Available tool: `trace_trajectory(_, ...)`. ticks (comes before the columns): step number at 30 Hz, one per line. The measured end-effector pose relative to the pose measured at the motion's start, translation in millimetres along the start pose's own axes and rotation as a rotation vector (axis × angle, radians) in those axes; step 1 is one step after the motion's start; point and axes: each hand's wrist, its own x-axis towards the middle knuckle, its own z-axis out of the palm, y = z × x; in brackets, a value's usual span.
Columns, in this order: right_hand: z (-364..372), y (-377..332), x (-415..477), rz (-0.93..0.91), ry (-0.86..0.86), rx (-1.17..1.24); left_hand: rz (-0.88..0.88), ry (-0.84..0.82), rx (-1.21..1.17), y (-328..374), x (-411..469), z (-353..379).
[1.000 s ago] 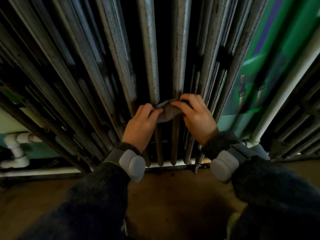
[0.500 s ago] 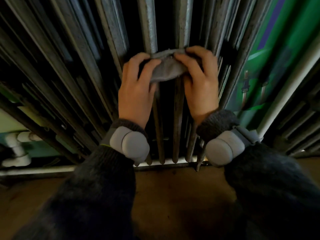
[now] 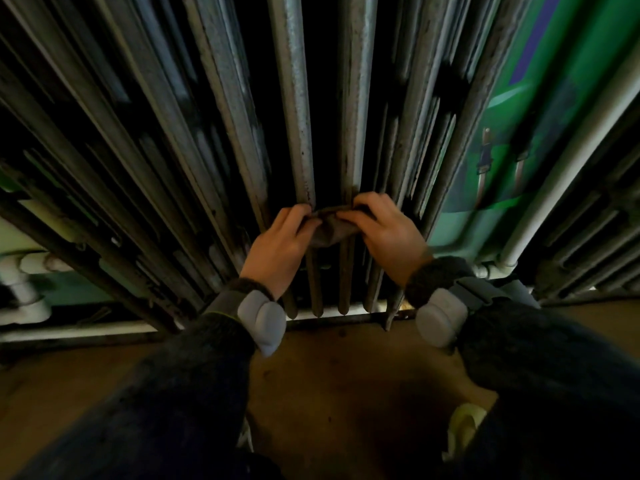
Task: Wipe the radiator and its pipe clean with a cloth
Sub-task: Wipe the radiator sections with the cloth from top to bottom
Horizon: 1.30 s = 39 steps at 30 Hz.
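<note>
A tall grey cast-iron radiator (image 3: 294, 109) with worn, flaking columns fills the upper view. A small dark grey cloth (image 3: 329, 230) is stretched across two middle columns, low on the radiator. My left hand (image 3: 280, 247) pinches the cloth's left end and my right hand (image 3: 388, 237) pinches its right end, fingers curled over the top edge. A pale vertical pipe (image 3: 561, 188) runs down the green wall to the right of the radiator.
White plastic pipe fittings (image 3: 20, 285) sit low at the left by a pale baseboard pipe (image 3: 76, 330). A second radiator section (image 3: 595, 244) stands at the far right. Brown floor (image 3: 346, 393) lies below, with a light shoe tip (image 3: 464, 424) near my right arm.
Both hands slid the cloth up the middle columns half a second ago, then came back down to the lower part, still gripping it.
</note>
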Motion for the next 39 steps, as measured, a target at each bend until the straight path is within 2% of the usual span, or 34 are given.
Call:
trace_trajectory(4,-7,-10,7,0.034,0.068,-0.013,-0.008,0.080,-0.008,4,8,-11)
trace_trajectory(10,-23,-32,40,0.163,0.310,0.060,-0.156,0.275,-0.116,3,31,-33)
trace_trajectory(15,-17,-40,44,0.251,0.384,0.062,-0.221,0.419,-0.157,7,31,-18)
trace_trajectory(21,-12,-31,42,0.136,0.436,0.010,-0.123,0.414,-0.149,-4,29,-17)
trace_trajectory(26,-13,-30,46,0.162,0.416,-0.003,-0.174,0.370,-0.194,-3,32,-22)
trace_trajectory(29,-10,-29,42,0.157,0.450,0.014,-0.183,0.403,-0.211,-4,30,-18)
trace_trajectory(35,10,-33,39,0.294,0.614,0.127,-0.427,0.603,-0.320,18,28,2)
trace_trajectory(39,31,-36,19,0.360,0.637,0.158,-0.480,0.615,-0.347,25,11,19)
